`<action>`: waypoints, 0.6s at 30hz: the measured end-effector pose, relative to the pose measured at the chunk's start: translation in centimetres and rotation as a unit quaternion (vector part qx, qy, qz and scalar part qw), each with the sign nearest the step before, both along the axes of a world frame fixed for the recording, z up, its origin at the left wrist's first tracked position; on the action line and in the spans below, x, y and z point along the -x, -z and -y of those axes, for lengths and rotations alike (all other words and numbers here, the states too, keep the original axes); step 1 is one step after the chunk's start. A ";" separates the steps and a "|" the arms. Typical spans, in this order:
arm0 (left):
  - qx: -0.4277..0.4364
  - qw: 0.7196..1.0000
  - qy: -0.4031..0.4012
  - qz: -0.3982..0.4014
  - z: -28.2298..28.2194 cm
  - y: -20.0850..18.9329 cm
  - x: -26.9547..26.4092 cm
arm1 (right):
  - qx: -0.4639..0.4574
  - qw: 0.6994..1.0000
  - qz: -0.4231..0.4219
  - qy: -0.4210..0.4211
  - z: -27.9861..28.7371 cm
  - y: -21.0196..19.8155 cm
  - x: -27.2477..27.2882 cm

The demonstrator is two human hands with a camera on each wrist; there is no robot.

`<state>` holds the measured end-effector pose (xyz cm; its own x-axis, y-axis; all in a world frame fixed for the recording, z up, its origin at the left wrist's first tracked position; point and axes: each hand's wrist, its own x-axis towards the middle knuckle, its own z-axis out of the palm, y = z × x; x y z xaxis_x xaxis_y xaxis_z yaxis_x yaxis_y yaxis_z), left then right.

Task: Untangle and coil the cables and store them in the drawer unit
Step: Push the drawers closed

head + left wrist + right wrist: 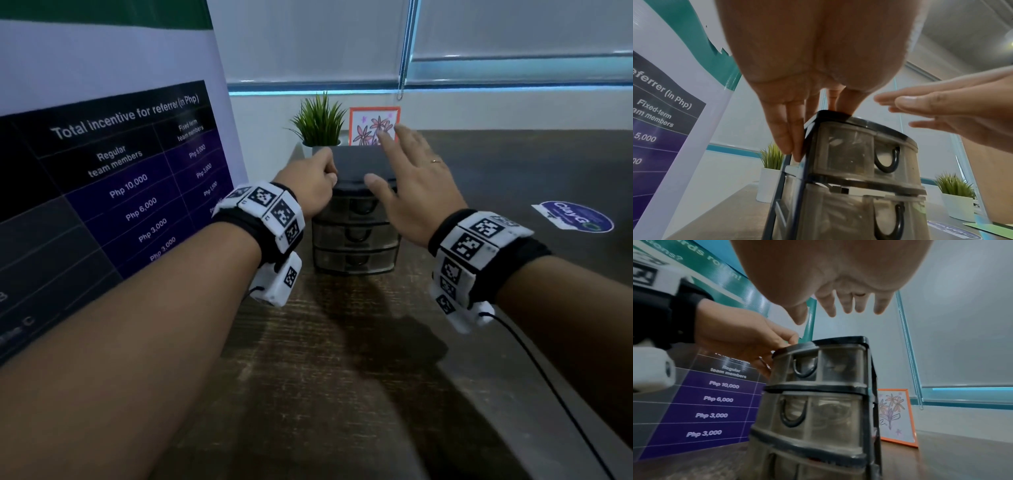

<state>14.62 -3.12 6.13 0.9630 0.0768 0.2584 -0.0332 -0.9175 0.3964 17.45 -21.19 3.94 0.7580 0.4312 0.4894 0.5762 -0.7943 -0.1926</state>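
Smoky translucent drawer unit (356, 236), three drawers shut

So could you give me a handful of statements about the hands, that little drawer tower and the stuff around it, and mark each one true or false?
1. The left hand grips the top left corner of the drawer unit. True.
2. The right hand clutches a cable. False: it is spread open above the unit, holding nothing.
3. All three drawers are pushed in. True.
4. The potted plant sits on top of the unit. False: it stands on the table behind it.
5. A flower picture in an orange frame stands behind the unit. True.
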 end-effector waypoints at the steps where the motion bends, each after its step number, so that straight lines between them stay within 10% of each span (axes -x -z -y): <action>1: -0.001 1.000 0.003 0.003 0.0 0.0 0.0 | 0.032 0.999 -0.028 0.002 0.1 -0.2 -0.5; 14: 0.023 0.999 0.029 0.034 -0.1 1.2 0.1 | 0.080 0.991 -0.102 0.026 -0.2 0.5 -0.9; 18: 0.029 0.995 -0.002 -0.099 -0.4 0.0 0.2 | 0.169 0.969 -0.179 0.016 -0.1 -4.1 -1.3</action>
